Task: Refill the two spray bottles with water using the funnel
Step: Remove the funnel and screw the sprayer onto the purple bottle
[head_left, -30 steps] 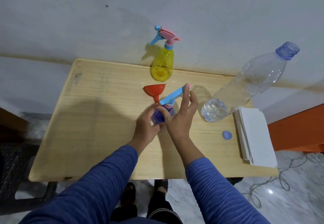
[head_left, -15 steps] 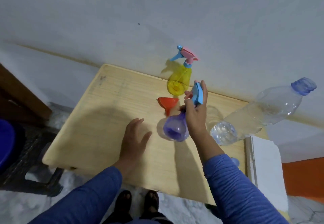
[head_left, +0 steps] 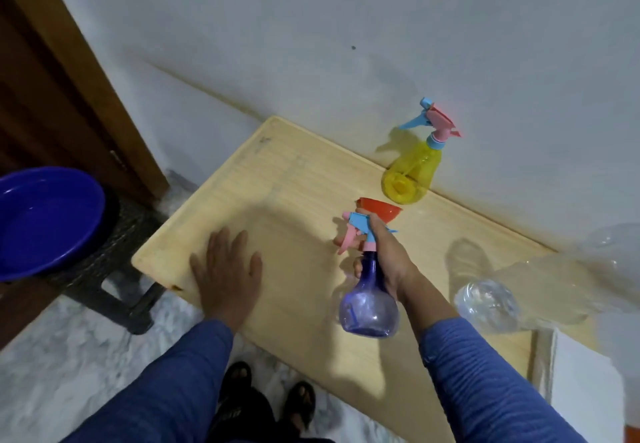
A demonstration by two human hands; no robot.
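With our right hand (head_left: pixel 384 262) wrapped round the purple spray bottle (head_left: pixel 369 307) at its neck, we steady the surface (head_left: pixel 294 179) with our flat, empty left hand (head_left: pixel 227 274) and should keep the bottle upright, near the red funnel (head_left: pixel 381 210).

I see a pale wooden table (head_left: pixel 277 179) pushed against a plain white wall (head_left: pixel 381 26) — a dark wooden door (head_left: pixel 52 89) at left. A blue basin (head_left: pixel 41 220) sits on a dark stool (head_left: pixel 124 290) over marbled floor (head_left: pixel 69 373).
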